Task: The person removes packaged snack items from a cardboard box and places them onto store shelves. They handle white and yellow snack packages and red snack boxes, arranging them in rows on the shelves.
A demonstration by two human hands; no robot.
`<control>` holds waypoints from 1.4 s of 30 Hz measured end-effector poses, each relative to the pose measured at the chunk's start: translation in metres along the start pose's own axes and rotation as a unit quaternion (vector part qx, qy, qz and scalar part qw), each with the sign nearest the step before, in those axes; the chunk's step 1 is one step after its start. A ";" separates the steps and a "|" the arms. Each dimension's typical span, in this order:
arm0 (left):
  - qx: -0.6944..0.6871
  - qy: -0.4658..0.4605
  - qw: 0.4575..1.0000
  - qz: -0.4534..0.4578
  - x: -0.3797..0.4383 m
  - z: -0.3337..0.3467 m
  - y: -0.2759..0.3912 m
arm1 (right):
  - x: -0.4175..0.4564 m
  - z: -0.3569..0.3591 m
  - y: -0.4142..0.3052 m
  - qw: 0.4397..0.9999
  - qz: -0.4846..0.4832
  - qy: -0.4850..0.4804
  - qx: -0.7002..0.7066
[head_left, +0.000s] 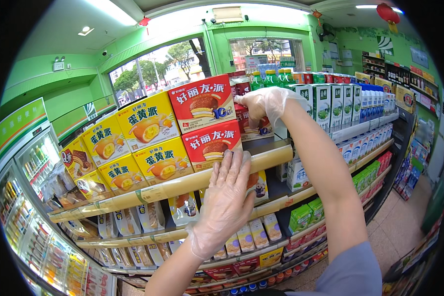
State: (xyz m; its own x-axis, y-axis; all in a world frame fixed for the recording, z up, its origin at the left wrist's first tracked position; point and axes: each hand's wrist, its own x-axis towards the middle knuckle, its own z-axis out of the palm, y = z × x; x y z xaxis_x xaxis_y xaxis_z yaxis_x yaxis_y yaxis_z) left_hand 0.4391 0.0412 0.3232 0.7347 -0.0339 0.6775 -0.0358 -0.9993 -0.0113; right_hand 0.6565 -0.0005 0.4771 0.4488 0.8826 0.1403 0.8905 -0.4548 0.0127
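Both hands wear thin clear plastic gloves. My left hand (227, 196) lies with its fingers up over the yellow shelf rail (125, 199), fingertips at the lower front red snack carton (212, 145); it holds nothing visible. The upper red snack carton (201, 104) stands on that one. My right hand (259, 103) reaches over to the right side of this stack, fingers bent down in front of a further red snack carton (257, 133) set deeper on the shelf. Whether the right fingers grip it, I cannot tell. Yellow pie cartons (148, 120) stand two high to the left.
Tall milk cartons (322, 103) line the shelf at right, with green-capped bottles (272, 79) behind the right hand. Lower shelves hold bagged bread (127, 224), small cartons (259, 233) and green packs (303, 218). Glass-door coolers (40, 159) stand at far left; tiled floor (390, 218) shows at right.
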 end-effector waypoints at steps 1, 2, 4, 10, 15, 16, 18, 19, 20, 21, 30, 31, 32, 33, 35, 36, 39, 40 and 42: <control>0.011 0.000 1.000 0.000 0.000 0.001 0.001 | 0.012 0.003 0.008 1.000 0.000 -0.014 0.021; 0.016 -0.001 1.000 0.002 0.002 0.006 0.000 | 0.017 0.005 0.012 0.999 0.005 -0.031 0.040; 0.022 -0.004 1.000 0.003 0.004 0.009 0.001 | 0.026 0.005 0.019 0.997 0.004 -0.048 0.060; 0.033 -0.015 0.999 0.011 0.003 0.006 0.001 | 0.011 -0.005 0.013 0.994 0.036 0.095 0.049; 0.030 -0.021 0.999 0.015 0.001 0.002 0.000 | -0.021 -0.029 -0.007 0.946 0.093 0.300 0.075; 0.016 -0.021 1.000 0.015 0.000 0.003 -0.002 | -0.035 -0.032 -0.016 0.915 0.105 0.375 0.107; -0.020 -0.011 1.000 0.011 -0.002 0.002 0.001 | -0.041 -0.021 -0.010 0.805 0.071 0.578 0.112; -0.050 0.004 0.998 0.023 0.001 0.000 0.007 | -0.047 -0.014 0.010 0.714 0.026 0.696 0.071; -0.068 0.011 0.997 0.022 -0.004 -0.005 0.008 | -0.065 -0.010 0.004 0.694 -0.039 0.705 0.143; -0.083 0.017 0.996 0.020 -0.011 -0.012 0.008 | -0.089 -0.001 -0.010 0.667 -0.103 0.705 0.217; -0.438 0.133 0.885 -0.079 -0.120 -0.063 0.008 | -0.178 0.136 -0.104 0.733 -0.355 0.321 0.483; -0.433 0.133 0.885 -0.112 -0.137 -0.065 0.008 | -0.172 0.152 -0.114 0.742 -0.363 0.285 0.487; -0.438 0.136 0.876 -0.150 -0.159 -0.062 0.005 | -0.166 0.168 -0.128 0.741 -0.357 0.229 0.520; -0.446 0.141 0.865 -0.179 -0.176 -0.059 0.005 | -0.163 0.180 -0.139 0.741 -0.349 0.179 0.545; -0.404 0.163 0.858 -0.271 -0.205 -0.063 0.010 | -0.153 0.200 -0.167 0.720 -0.365 0.108 0.580; -0.398 0.171 0.849 -0.304 -0.225 -0.056 0.006 | -0.148 0.213 -0.178 0.719 -0.356 0.072 0.592; -0.372 0.208 0.830 -0.359 -0.276 -0.045 -0.002 | -0.147 0.242 -0.220 0.727 -0.326 -0.010 0.604; -0.375 0.203 0.814 -0.393 -0.294 -0.045 -0.004 | -0.149 0.253 -0.235 0.714 -0.303 -0.052 0.629; -0.408 0.178 0.765 -0.466 -0.306 -0.060 0.006 | -0.145 0.284 -0.250 0.713 -0.287 -0.103 0.631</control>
State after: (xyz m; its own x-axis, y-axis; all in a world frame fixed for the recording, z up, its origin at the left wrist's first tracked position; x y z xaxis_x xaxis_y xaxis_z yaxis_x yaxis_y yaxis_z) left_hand 0.1733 0.0466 0.1600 0.4726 0.8384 0.2716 -0.1274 -0.2400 0.9624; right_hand 0.3899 0.0188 0.1726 -0.1322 0.9380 0.3205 0.2323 0.3437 -0.9099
